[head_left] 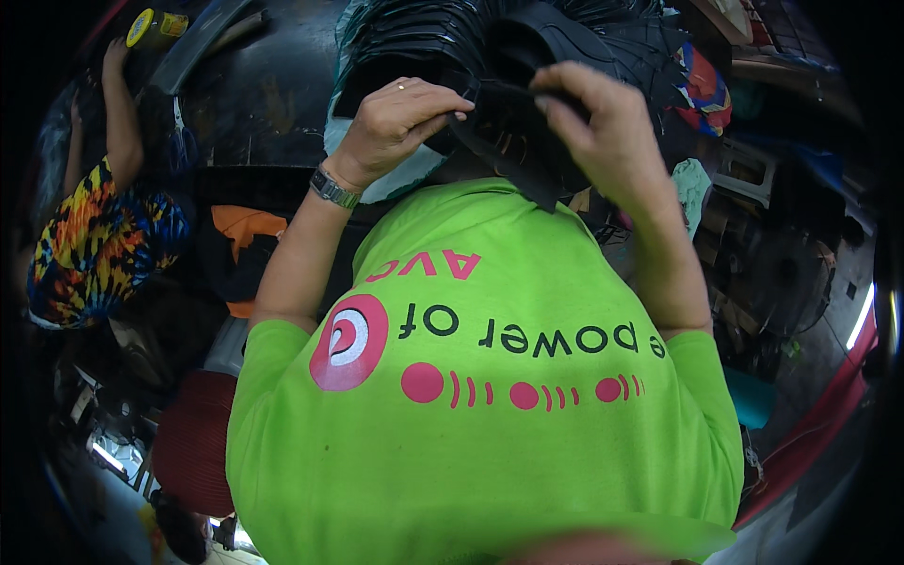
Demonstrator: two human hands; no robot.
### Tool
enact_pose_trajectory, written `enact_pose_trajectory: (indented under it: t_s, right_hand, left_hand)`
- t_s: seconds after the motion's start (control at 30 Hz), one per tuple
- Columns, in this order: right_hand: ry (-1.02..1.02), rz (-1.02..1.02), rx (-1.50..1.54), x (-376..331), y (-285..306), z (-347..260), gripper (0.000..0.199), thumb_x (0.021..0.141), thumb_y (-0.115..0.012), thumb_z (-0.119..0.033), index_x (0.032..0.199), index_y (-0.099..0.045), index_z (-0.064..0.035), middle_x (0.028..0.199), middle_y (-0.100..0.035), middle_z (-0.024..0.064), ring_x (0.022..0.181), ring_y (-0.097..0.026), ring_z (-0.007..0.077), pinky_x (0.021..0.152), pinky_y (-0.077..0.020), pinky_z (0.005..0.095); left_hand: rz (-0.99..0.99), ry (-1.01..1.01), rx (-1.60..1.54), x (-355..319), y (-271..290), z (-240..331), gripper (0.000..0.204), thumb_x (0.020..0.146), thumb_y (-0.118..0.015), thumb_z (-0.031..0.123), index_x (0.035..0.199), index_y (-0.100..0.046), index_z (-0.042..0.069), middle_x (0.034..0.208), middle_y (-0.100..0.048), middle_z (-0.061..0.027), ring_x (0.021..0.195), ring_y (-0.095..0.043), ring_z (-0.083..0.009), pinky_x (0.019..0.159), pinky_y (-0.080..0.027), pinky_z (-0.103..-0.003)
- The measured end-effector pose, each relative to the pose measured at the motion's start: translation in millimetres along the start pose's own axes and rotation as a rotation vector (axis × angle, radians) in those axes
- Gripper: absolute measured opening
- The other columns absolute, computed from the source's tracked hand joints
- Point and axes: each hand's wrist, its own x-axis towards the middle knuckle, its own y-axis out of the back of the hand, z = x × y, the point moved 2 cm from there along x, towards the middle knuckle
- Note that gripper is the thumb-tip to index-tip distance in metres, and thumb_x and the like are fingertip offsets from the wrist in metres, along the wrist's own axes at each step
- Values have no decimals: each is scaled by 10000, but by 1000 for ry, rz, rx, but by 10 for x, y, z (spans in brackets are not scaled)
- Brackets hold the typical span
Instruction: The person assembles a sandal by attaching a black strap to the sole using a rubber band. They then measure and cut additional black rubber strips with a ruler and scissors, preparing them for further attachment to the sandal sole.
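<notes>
While we hold the black rubber piece [513, 141] up in front of the bright green shirt [490, 395], our left hand [400, 122] has its fingers curled shut, pinching the piece's left edge; our right hand [593, 118] grips its top edge with bent fingers. Just beyond the piece rises a stack of black ribbed parts [424, 38]; left of the shirt, another person's arm [121, 113] reaches up toward a yellow can [151, 26].

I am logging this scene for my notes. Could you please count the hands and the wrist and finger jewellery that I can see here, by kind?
Hands: 3 (left hand, right hand, co-worker's hand)
Wristwatch: 1
Finger ring: 1
Total: 5
</notes>
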Motion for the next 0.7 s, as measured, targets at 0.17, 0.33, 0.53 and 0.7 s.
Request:
enact_pose_trajectory:
  t_s: [0.17,0.33,0.53,0.7]
  right_hand:
    - [217,-103,-98,675,91,-108,145,853,-676,-91,948,-721,9,876,-705,235,844,-729,342,770,-556,415]
    - [149,-352,236,1044,-389,-167,172,854,-676,-83,966,-712,43,806,-703,214,709,-694,294,684,-549,376]
    - [83,-464,245,1104,-566,-68,171,862,-677,-101,948,-729,37,796,-706,209,709,-690,301,682,-548,386]
    - [315,-242,140,1063,-648,-32,193,872,-659,-100,995,-719,35,895,-707,208,822,-689,371,747,-552,418]
  left_hand:
    - [41,-93,156,122,-110,57,200,862,-720,14,1052,-741,72,1159,-731,-90,1042,-701,-263,916,-570,-365]
    - [-19,-64,223,72,-189,168,221,852,-717,35,1065,-732,88,1208,-715,-69,1107,-683,-269,943,-569,-366]
    - [126,-75,558,96,28,226,195,836,-739,115,1029,-742,88,932,-688,-54,852,-663,-229,771,-540,-361]
    - [106,109,516,144,16,178,159,887,-697,117,1033,-742,76,936,-681,-96,866,-667,-281,778,-544,-416]
